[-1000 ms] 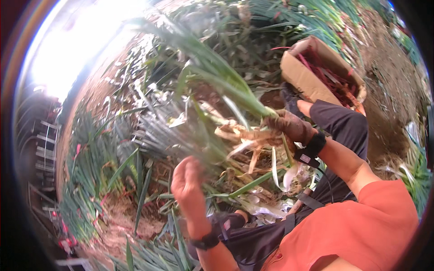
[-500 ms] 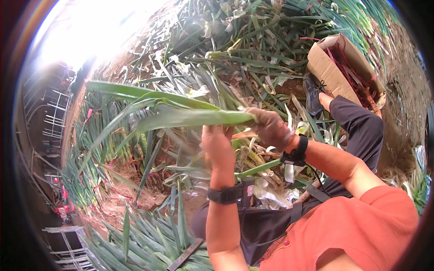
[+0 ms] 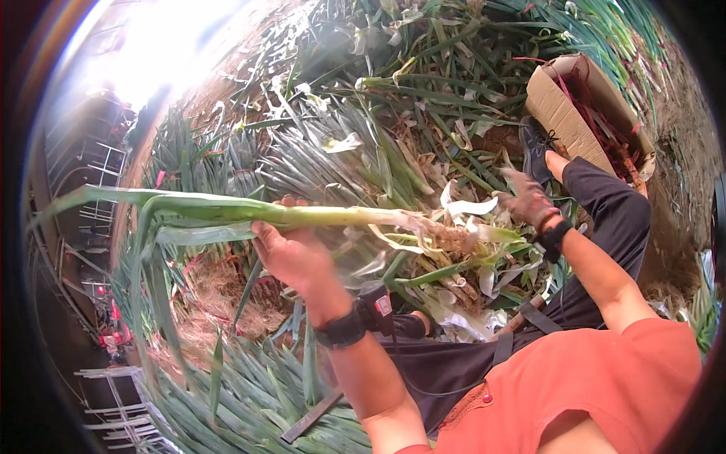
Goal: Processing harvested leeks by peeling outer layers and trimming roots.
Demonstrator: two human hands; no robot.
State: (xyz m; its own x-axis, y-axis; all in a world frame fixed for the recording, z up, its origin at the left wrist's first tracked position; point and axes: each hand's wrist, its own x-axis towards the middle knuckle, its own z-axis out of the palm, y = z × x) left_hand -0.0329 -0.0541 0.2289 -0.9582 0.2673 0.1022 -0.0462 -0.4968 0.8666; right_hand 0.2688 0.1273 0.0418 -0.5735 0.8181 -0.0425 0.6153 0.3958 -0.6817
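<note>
My left hand (image 3: 296,259) is closed round a long green onion (image 3: 325,215), gripping it where the pale shank meets the green leaves. The onion lies nearly level; its leaves bend and hang down at the left, and its root end points right over a heap of trimmings. My right hand (image 3: 529,203), in a dirty glove, is apart from the onion, beyond its root end. Its fingers are spread, with nothing seen in them. White peeled leaves (image 3: 463,204) lie just left of it.
Stripped leaves (image 3: 423,91) cover the ground ahead. A cardboard box (image 3: 563,113) holding dark red strips stands by my shoe (image 3: 535,147). Bundled green onions (image 3: 257,401) lie at the lower left, with a flat metal bar (image 3: 311,418) on them. A white wire rack (image 3: 121,408) is at far left.
My left hand has moved left with the green onion, baring its shank and roots. My right hand has let go of the onion and moved right, its fingers opening.
</note>
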